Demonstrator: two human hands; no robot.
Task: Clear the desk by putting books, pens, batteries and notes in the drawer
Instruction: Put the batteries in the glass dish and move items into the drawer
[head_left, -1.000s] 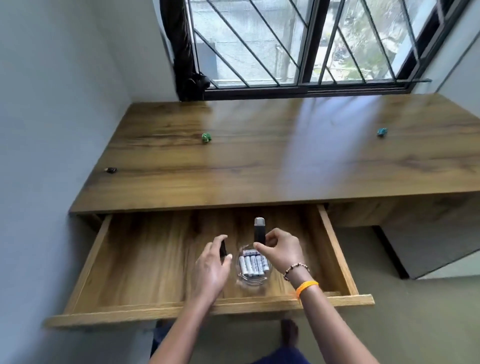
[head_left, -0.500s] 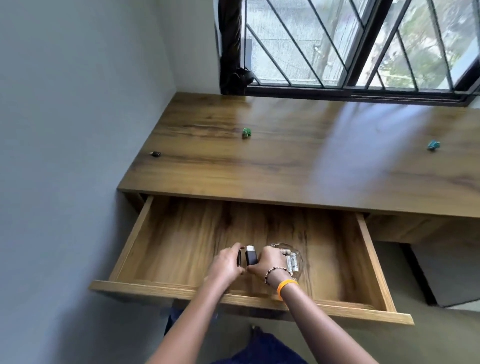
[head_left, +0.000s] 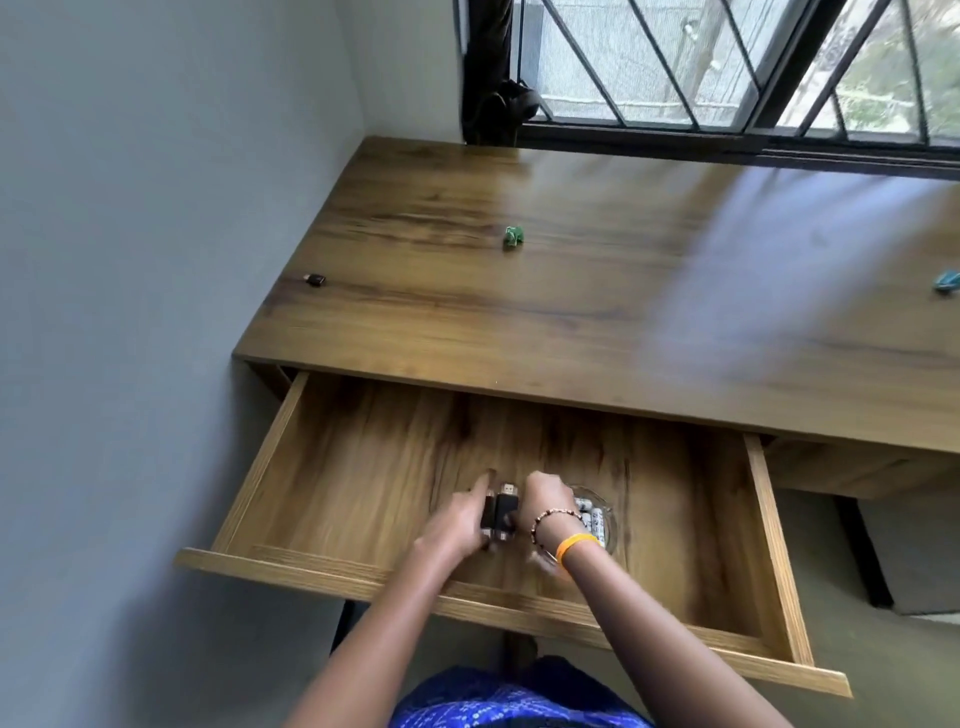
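Observation:
The wooden drawer (head_left: 363, 467) under the desk (head_left: 571, 322) is pulled out. Both my hands are low inside it, side by side. My left hand (head_left: 452, 525) grips a small black block battery (head_left: 487, 514). My right hand (head_left: 543, 496) grips a second black battery with a metal top (head_left: 505, 512), pressed against the first on the drawer floor. Just right of my right wrist stands a clear dish (head_left: 613, 535) with several grey batteries (head_left: 596, 519), partly hidden by the wrist.
On the desktop lie a green crumpled note (head_left: 513, 236), a teal crumpled note (head_left: 945, 283) at the right edge, and a small black object (head_left: 315, 279) near the left edge. A grey wall runs along the left and a barred window stands behind the desk.
My hands have come together and lowered the two black batteries from upright in the air to the drawer floor, left of the dish. The view has shifted left and closer.

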